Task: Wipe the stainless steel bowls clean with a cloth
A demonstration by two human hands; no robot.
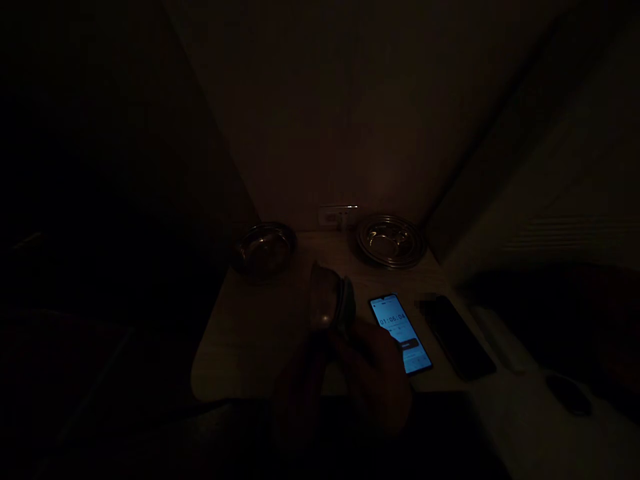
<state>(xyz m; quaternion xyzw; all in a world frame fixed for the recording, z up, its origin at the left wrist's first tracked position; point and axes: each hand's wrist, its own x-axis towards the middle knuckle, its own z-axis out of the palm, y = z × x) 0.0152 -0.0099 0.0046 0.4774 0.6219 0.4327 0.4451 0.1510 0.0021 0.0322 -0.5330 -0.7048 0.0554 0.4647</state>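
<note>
The view is very dark. A small metal bowl (325, 300) is held up on its side over the near part of the table. My left hand (299, 383), only faintly visible, is closed on it from below. My right hand (377, 373) is closed at the bowl's right side, its fingers curled at a greyish, soft-edged piece (347, 305) pressed against the bowl; it could be a cloth, but the dark hides its kind. The fingertips of both hands are lost in shadow.
A shiny metal dish (267, 247) stands at the back left of the wooden table (240, 333), and stacked metal plates (390, 241) at the back right. A lit phone (400, 333) and a dark phone-like slab (460, 339) lie on the right. A socket (337, 215) is on the wall.
</note>
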